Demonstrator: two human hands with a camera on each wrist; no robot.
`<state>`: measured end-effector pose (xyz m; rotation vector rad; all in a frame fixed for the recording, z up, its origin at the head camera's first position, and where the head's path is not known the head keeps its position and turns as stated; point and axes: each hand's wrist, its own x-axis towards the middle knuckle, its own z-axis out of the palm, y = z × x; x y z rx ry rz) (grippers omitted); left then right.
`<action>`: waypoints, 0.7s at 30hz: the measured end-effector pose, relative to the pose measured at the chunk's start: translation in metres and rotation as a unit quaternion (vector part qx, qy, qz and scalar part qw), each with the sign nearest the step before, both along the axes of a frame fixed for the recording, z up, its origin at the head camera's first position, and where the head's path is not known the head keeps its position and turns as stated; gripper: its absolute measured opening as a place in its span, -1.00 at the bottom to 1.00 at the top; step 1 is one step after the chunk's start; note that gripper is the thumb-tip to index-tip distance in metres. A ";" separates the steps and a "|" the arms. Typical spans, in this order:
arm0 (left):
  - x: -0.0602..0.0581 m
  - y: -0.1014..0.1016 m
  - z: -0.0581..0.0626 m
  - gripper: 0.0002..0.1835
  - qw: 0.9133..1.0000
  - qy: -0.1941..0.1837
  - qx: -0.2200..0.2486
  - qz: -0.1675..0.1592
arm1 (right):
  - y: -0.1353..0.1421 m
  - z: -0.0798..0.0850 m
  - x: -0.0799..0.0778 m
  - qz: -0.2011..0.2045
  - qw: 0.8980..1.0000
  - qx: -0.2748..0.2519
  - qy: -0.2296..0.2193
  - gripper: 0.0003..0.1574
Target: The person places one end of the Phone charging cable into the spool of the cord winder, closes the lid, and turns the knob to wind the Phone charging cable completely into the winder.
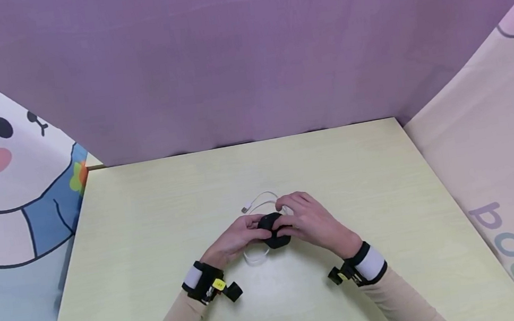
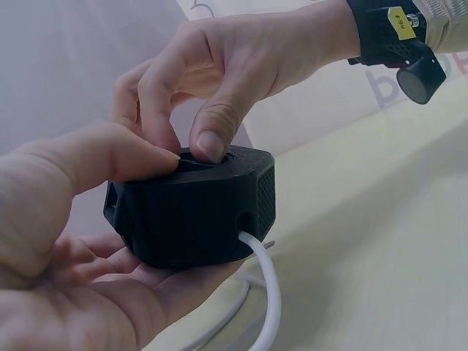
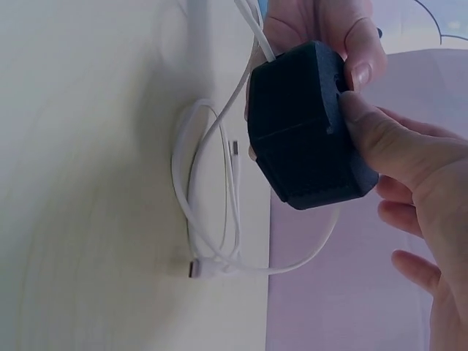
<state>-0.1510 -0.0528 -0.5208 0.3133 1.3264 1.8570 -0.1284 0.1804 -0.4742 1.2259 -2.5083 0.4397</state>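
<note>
Now the left hand [image 1: 237, 241] grips the black case [image 2: 183, 219] above the table [image 1: 147, 206], between left and right edges, while the right hand [image 1: 311, 222] pinches at its top; the white cable [image 2: 273, 292], if snagged, could tug it loose

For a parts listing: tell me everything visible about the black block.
Matte, faceted, plastic-looking, the black block has a top opening, textured side panel and white cable leaving a side hole. The left hand holds it over the table, fingers beneath, thumb on top; the right hand touches it at the opening.
</note>
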 end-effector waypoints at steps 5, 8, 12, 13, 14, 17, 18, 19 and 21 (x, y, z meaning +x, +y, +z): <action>0.000 0.001 -0.003 -0.48 1.000 0.003 0.010 0.002 | -0.001 -0.003 0.002 -0.012 1.000 -0.014 0.006 -0.79; 0.000 0.002 -0.005 -0.50 1.000 0.007 0.013 0.008 | -0.002 -0.006 0.002 -0.026 0.999 -0.019 0.013 -0.78; 0.000 0.002 -0.008 -0.52 1.000 0.015 0.006 0.019 | -0.005 -0.009 0.004 -0.051 0.998 -0.027 0.015 -0.78; 0.001 0.002 -0.008 -0.52 1.000 0.013 0.004 0.022 | -0.006 -0.010 0.004 -0.056 0.998 -0.030 0.014 -0.78; 0.001 0.002 -0.009 -0.51 1.000 0.011 0.003 0.024 | -0.006 -0.010 0.005 -0.061 0.997 -0.033 0.013 -0.78; 0.001 0.002 -0.009 -0.47 1.000 -0.005 0.005 0.031 | -0.007 -0.013 0.006 -0.071 0.996 -0.044 0.016 -0.79; 0.002 0.002 -0.009 -0.46 0.999 -0.010 0.007 0.033 | -0.008 -0.014 0.006 -0.074 0.996 -0.047 0.017 -0.79; 0.002 0.003 -0.008 -0.44 0.999 -0.015 0.010 0.034 | -0.008 -0.015 0.007 -0.076 0.996 -0.050 0.018 -0.79; 0.003 0.003 -0.009 -0.42 0.999 -0.020 0.015 0.037 | -0.008 -0.017 0.007 -0.083 0.995 -0.053 0.017 -0.78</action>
